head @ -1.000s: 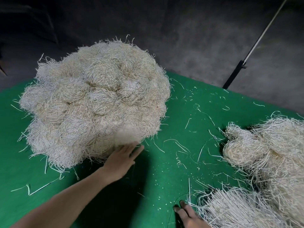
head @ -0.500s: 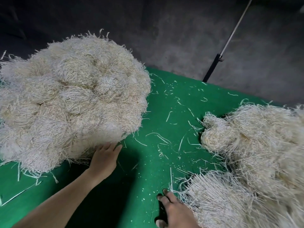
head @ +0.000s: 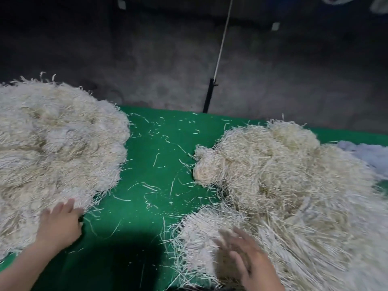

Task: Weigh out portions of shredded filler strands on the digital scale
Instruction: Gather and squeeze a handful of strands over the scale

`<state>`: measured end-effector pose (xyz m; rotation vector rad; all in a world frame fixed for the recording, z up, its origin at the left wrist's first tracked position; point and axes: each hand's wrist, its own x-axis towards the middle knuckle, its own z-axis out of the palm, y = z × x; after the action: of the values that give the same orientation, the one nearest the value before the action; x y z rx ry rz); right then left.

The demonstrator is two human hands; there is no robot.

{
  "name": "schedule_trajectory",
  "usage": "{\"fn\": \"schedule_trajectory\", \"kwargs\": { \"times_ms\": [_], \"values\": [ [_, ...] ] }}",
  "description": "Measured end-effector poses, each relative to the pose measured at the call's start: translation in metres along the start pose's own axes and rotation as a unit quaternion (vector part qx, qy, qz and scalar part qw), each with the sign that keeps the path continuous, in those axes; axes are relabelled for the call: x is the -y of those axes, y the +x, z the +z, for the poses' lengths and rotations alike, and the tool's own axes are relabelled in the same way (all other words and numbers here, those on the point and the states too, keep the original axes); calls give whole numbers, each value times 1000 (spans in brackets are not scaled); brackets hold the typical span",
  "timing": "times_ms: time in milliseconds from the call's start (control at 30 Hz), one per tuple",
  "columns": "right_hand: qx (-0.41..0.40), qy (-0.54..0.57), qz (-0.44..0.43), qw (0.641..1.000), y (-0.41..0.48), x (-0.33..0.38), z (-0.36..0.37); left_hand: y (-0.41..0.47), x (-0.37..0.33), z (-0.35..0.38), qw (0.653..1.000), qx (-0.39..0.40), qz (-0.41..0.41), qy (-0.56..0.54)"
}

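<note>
While left hand (head: 59,223) stays flat against pile (head: 58,148), fingers straight, right hand (head: 249,263) lifts right of pile, fingers spread, empty, over loose strands (head: 205,234): likely grabbing next portion. Scale unseen.

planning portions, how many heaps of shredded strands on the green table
2: a left heap at the left hand, a right heap under the right hand. More may lie out of frame.

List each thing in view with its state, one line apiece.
Large left heap of pale shredded filler strands: mounded high.
Right heap of pale shredded strands: looser, spread wide.
Green table cloth: littered with stray strands.
Left hand: open, fingers against the left heap's near edge.
Right hand: open, fingers spread over the right heap, blurred.
Digital scale: not in view.
</note>
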<state>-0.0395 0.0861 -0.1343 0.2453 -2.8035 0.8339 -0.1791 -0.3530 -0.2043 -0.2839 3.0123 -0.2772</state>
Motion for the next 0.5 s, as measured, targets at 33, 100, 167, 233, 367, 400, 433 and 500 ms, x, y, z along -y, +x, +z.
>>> {"fn": "schedule_trajectory", "kwargs": {
  "times_ms": [33,100,167,233,367,400,433,500],
  "values": [
    [-76,-28,-11,997,-9,-15,-11,-9,-8,-6,1000,-28,-4,-3],
    [-122,-117,46,985,-23,-40,-31,-31,-27,-16,994,-93,18,-48],
    [-101,-134,108,980,-33,-65,-35,-61,-62,-26,981,-114,68,-138],
    [-44,-189,104,975,-40,-84,-33,-100,-115,-40,955,-90,131,-250],
    [108,-172,156,967,-41,-104,-15,-170,-233,-66,880,13,189,-436],
    [132,-157,170,964,-42,-109,-13,-182,-261,-70,873,20,220,-435],
    [146,-151,177,962,-43,-108,-14,-194,-291,-73,870,23,262,-417],
    [151,-127,167,966,-43,-104,-19,-214,-341,-76,877,25,320,-356]
  ]
}}
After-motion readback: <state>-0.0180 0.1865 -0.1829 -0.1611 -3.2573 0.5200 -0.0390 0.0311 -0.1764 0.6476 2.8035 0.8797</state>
